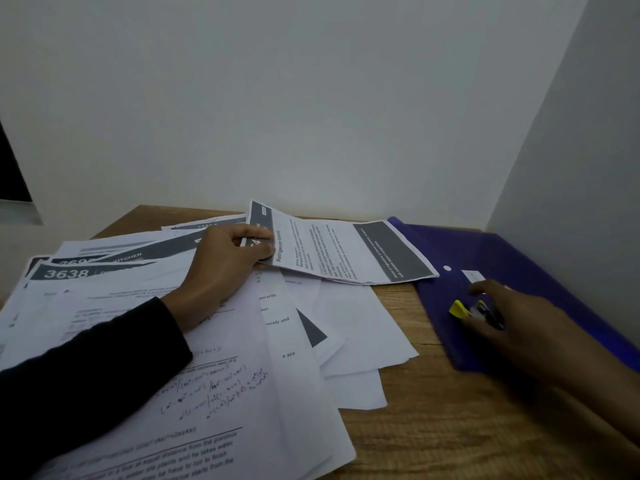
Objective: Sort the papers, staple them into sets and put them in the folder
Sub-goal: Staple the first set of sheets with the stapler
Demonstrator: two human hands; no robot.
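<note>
Head view looks down on a wooden table (433, 427) set into a corner of pale walls, and it's busy down there. On the left, the left hand (225, 268), in a dark sleeve (86, 368), is curled round the near-left end of a printed set of sheets (346, 251), thumb on top, fingers tucked beneath, lifting that end clear of the pile. That set reaches right, its far end overlapping the edge of the purple folder (519, 258). Below it, a loose spread of papers (214, 393) covers the left half of the table: printed pages with grey header bands, one reading 3638, and a near sheet with handwritten maths in ink. Over on the right, the folder lies flat against the right wall, and the right hand (519, 320) is down on it, fingers bent around a small yellow and dark stapler (471, 310) that sits on the folder's cover. The hand is blurred, so how firmly it has that stapler I cannot tell.
</note>
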